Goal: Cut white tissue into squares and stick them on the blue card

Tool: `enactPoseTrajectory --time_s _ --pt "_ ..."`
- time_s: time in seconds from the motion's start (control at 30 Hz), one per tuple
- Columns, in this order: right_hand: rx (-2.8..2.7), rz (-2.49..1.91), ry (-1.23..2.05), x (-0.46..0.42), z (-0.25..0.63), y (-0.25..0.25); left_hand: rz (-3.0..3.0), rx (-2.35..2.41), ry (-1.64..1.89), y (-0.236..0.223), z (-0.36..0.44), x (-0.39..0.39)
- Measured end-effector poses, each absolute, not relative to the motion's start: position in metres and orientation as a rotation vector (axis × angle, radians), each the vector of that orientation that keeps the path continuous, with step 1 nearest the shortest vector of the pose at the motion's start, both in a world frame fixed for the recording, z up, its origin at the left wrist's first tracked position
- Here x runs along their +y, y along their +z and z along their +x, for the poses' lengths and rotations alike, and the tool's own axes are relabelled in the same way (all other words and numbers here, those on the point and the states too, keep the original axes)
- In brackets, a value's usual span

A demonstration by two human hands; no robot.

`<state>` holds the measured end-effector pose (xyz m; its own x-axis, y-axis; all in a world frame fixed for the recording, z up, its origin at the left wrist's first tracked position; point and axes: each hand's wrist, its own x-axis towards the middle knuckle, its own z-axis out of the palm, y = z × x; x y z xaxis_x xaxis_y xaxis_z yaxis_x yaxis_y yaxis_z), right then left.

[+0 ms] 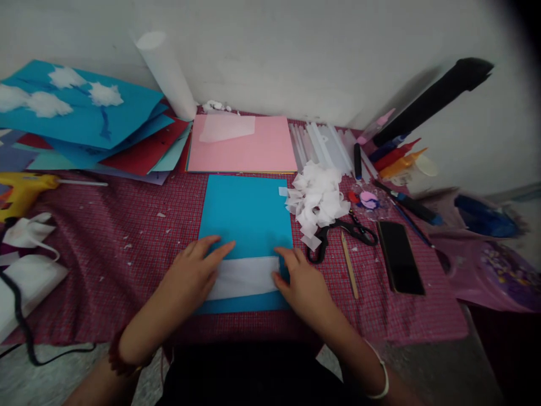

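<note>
A strip of white paper (247,277) lies across the lower part of a blue sheet of paper (247,217). At the strip's left end rests my left hand (198,268), open, its fingers stretched over the edge and the thumb side toward the middle. My right hand (304,282) is at the strip's right end, with thumb and forefinger apart near its corners. Fingertips of both hands appear to touch the paper; what lies under the palms is hidden. A heap of small white paper pieces (319,194) sits by the blue sheet's upper right side.
Black-handled scissors (338,228), a pencil (350,268) and a phone (400,258) lie to the right. Behind are pink paper (245,152) and a white roll (169,79). At left are a yellow glue gun (25,189) and stacked coloured sheets (127,121) with white tufts.
</note>
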<state>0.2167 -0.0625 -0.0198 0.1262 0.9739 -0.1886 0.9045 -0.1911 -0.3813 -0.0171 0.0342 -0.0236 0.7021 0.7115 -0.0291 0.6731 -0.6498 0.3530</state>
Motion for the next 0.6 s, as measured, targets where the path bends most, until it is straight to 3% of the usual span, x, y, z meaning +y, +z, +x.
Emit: enactPoseTrajectory --time_s 0.2,0.6 --pt "-2.259 -2.008 0.605 -0.041 0.222 0.002 2.774 0.751 0.128 -0.028 -0.013 0.028" --pt "-2.474 -2.103 0.401 -0.020 0.201 0.010 2.757 0.790 0.210 -0.025 -0.003 0.013"
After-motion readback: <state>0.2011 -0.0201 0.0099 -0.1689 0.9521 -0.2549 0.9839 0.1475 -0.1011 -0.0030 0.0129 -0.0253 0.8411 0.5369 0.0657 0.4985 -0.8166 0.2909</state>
